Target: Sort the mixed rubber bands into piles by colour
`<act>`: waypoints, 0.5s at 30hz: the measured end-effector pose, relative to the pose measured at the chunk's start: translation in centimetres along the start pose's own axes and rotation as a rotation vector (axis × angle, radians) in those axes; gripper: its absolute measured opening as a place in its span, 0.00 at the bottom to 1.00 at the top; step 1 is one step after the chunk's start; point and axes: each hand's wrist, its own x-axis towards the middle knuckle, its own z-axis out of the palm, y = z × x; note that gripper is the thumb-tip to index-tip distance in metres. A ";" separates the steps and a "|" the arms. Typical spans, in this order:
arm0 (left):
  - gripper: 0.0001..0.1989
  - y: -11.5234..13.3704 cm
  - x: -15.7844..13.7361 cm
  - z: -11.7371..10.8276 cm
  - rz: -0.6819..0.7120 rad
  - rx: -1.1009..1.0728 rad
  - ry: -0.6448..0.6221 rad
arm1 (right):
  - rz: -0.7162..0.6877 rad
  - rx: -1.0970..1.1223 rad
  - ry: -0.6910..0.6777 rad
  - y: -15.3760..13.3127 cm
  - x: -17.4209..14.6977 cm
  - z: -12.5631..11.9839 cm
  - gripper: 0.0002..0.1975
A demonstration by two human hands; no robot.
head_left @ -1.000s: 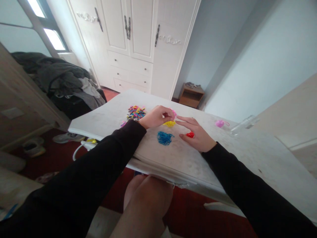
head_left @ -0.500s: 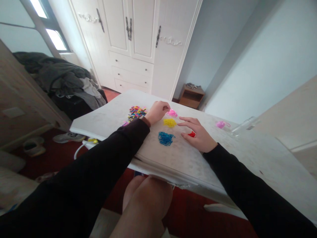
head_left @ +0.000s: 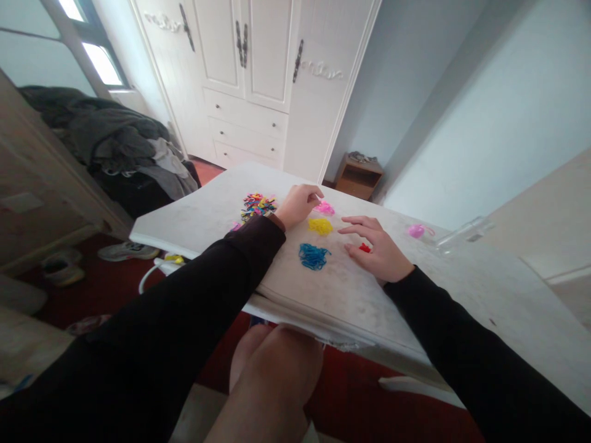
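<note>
On the white table (head_left: 184, 218) thin, stringy bands like rubber bands lie in piles by colour. My left hand (head_left: 298, 204) is closed, fingers curled, beside the pink pile (head_left: 325, 208); whatever its fingertips pinch is too small to make out. Below that wrist is a yellow pile (head_left: 320, 226), and a blue pile (head_left: 314, 256) lies nearer to me. My right hand (head_left: 381, 249) is open, its fingers spread, over a red pile (head_left: 365, 247) that it partly hides. Left of my left wrist a mixed multicoloured heap (head_left: 257, 207) is partly covered by my sleeve.
A pink-purple object (head_left: 417, 231) and a clear plastic container (head_left: 464, 235) stand toward the table's right. Behind the table are a white wardrobe (head_left: 249, 80) and a small wooden cabinet (head_left: 359, 178). Clothes (head_left: 120, 141) are heaped at the left; shoes (head_left: 127, 251) lie on the floor.
The view has shifted slightly, so the table things sit a little further right. My left hand's fingers remain curled by the pink pile; my right hand stays spread over the red one.
</note>
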 end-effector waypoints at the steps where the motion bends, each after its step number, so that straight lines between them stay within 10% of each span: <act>1: 0.09 0.0 0.0 0.1 -0.001 -0.002 -0.004 | 0.001 0.002 0.003 0.0 0.0 0.0 0.12; 15: 0.04 -0.1 0.0 0.3 0.015 -0.134 0.040 | -0.025 -0.011 -0.018 -0.3 0.0 -0.1 0.09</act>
